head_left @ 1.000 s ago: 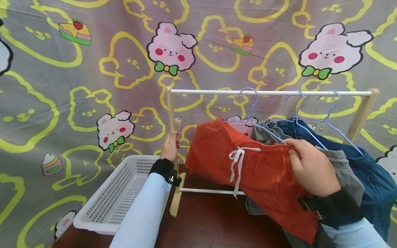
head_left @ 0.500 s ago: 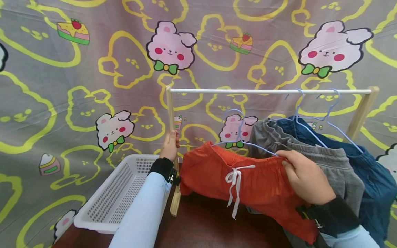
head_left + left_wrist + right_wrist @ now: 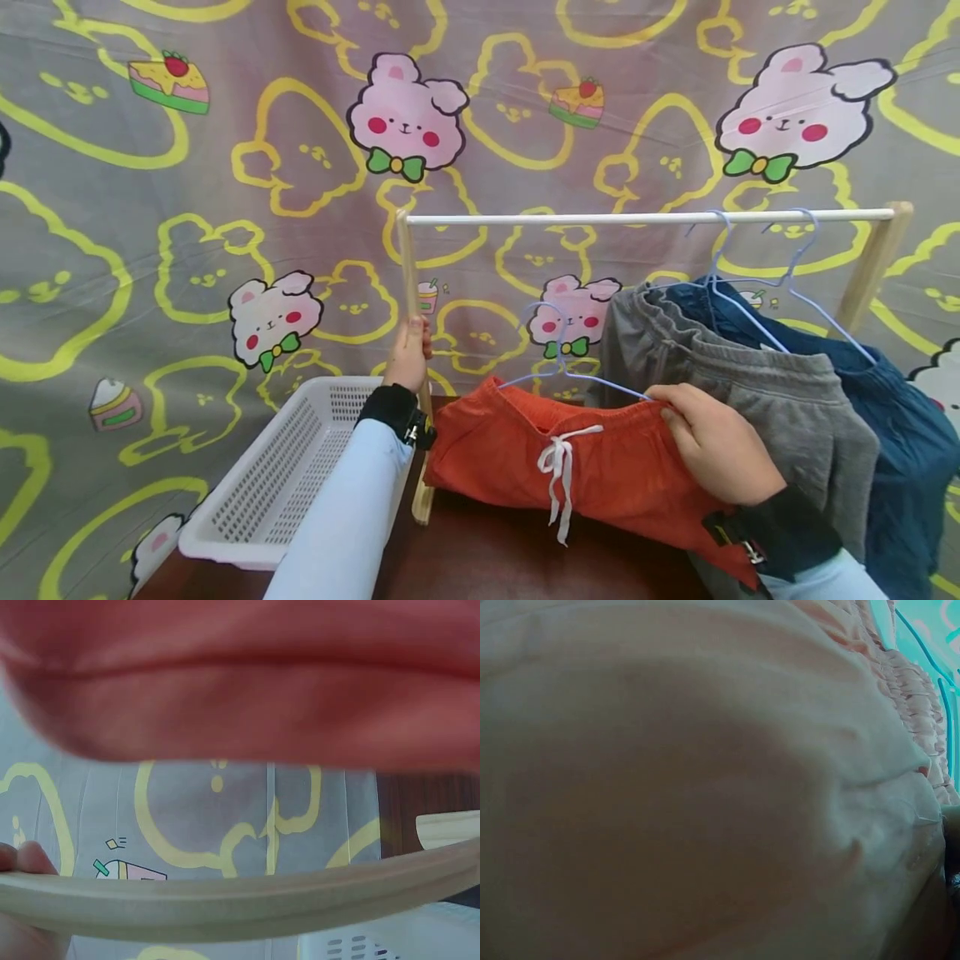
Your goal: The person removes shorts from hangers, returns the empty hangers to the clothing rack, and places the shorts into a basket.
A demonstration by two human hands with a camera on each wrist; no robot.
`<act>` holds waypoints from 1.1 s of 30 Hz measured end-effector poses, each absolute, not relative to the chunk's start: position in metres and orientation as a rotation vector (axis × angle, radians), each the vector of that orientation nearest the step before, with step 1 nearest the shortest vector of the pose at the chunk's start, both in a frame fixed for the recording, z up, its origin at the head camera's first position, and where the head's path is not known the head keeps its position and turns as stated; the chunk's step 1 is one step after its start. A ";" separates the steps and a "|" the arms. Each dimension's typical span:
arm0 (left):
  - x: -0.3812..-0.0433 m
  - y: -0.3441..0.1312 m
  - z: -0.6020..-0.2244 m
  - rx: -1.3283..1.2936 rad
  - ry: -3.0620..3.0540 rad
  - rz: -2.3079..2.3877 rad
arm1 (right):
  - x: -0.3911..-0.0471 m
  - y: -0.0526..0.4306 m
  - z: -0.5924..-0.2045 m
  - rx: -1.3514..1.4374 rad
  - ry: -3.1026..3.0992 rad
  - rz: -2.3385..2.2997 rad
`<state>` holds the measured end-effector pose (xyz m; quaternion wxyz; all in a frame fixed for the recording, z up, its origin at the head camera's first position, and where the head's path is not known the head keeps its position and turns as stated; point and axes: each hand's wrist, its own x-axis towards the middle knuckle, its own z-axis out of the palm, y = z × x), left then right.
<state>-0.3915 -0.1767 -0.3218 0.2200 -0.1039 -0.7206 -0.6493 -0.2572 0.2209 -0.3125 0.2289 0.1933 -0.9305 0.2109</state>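
My left hand (image 3: 407, 357) grips the left wooden post (image 3: 407, 267) of a small clothes rack; the left wrist view has this post (image 3: 225, 906) running across it. With thumb and fingers my right hand (image 3: 720, 442) pinches the waistband corner of orange shorts (image 3: 487, 454) along with the end of their blue wire hanger (image 3: 611, 386). That hanger's hook is free of the white rail (image 3: 555, 220) and sits well below it. A white drawstring (image 3: 557, 467) dangles from the shorts' front. Blurred shorts fabric (image 3: 667, 787) fills most of the right wrist view.
Grey shorts (image 3: 780, 400) and blue bottoms (image 3: 911, 450) hang from the rail's right part on blue hangers. A white perforated basket (image 3: 225, 550) stands left of the rack on the dark brown table (image 3: 510, 558). A cartoon-print curtain (image 3: 300, 50) covers the back.
The orange shorts and their hanger have come down off the rail and slightly left, carried by my right hand. My left hand keeps its grip on the post.
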 end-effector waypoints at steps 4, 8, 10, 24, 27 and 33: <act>-0.389 -0.180 -0.321 -0.301 -2.018 -1.798 | -0.258 0.219 -0.316 0.538 -2.558 0.605; -0.388 -0.182 -0.318 -0.322 -2.019 -1.800 | -0.259 0.215 -0.318 0.537 -2.549 0.628; -0.389 -0.182 -0.317 -0.329 -2.016 -1.801 | -0.260 0.214 -0.319 0.539 -2.541 0.632; -0.378 -0.177 -0.318 -0.266 -2.081 -1.650 | -0.257 0.211 -0.325 0.568 -2.507 0.630; -0.375 -0.179 -0.317 -0.286 -2.130 -1.616 | -0.257 0.211 -0.325 0.563 -2.504 0.637; -0.361 -0.187 -0.317 -0.345 -2.194 -1.548 | -0.256 0.212 -0.323 0.568 -2.482 0.624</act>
